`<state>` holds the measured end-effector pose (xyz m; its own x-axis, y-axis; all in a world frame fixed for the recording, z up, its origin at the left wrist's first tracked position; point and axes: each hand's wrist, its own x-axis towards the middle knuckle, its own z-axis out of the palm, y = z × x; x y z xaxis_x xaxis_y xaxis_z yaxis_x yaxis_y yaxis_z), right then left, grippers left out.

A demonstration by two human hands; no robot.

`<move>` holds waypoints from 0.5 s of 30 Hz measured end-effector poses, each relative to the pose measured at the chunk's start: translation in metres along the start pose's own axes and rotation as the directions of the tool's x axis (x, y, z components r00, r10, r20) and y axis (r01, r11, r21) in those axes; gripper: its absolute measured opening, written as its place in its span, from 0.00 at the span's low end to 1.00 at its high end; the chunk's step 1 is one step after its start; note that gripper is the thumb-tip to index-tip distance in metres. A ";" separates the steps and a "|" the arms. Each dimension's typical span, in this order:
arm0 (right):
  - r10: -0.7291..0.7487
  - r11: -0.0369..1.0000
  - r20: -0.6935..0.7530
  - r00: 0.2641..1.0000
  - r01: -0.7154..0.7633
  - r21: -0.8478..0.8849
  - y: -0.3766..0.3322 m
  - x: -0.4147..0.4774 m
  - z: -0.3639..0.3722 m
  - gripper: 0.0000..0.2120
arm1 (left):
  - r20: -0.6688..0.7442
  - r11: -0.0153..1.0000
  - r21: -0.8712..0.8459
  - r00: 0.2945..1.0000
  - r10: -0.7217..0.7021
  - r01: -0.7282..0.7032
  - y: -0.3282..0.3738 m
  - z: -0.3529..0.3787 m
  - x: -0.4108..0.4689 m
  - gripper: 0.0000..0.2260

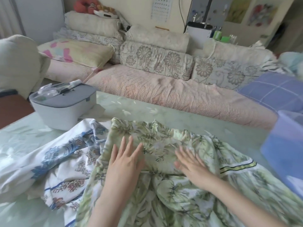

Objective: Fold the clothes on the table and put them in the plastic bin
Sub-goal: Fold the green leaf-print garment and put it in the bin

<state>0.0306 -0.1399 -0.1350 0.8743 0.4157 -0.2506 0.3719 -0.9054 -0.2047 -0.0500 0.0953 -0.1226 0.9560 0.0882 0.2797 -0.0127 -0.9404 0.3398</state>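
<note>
A green leaf-print garment (164,136) lies spread on the pale green table (205,122) in front of me, with a striped trim at its right side. My left hand (125,159) lies flat on it, fingers straight and spread. My right hand (190,163), blurred, also rests flat on the cloth a little to the right. A white garment with blue and red floral print (65,161) lies crumpled to the left, partly under the green one. The blue translucent plastic bin (285,145) stands at the table's right edge.
A white and grey lidded box (62,105) with clear plastic on top stands at the table's back left. Beyond the table runs a sofa (164,90) with floral cushions and a blue checked pillow (272,90).
</note>
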 end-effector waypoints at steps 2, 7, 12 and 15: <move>0.024 1.000 0.025 0.999 -0.024 0.001 0.005 0.006 0.017 0.37 | 0.131 0.994 0.075 0.987 -0.094 0.085 -0.005 0.013 -0.005 0.38; -0.004 0.999 -0.001 1.000 0.004 0.054 0.004 0.003 0.021 0.32 | 0.145 0.979 0.141 0.976 -0.165 0.145 0.001 0.008 -0.002 0.27; 0.100 0.898 -0.338 0.936 0.062 0.436 0.054 -0.054 -0.010 0.25 | -0.018 0.995 -0.042 0.995 -0.096 0.095 0.022 0.007 0.004 0.25; 0.290 0.878 -0.526 0.799 -0.004 0.478 0.122 -0.127 -0.011 0.19 | -0.100 0.965 -0.230 0.990 0.103 -0.123 0.070 0.022 0.001 0.26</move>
<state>-0.0316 -0.3038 -0.1179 0.9708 0.0247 0.2385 0.1742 -0.7559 -0.6311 -0.0433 0.0221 -0.1183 0.9156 0.0237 0.4014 -0.1973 -0.8434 0.4998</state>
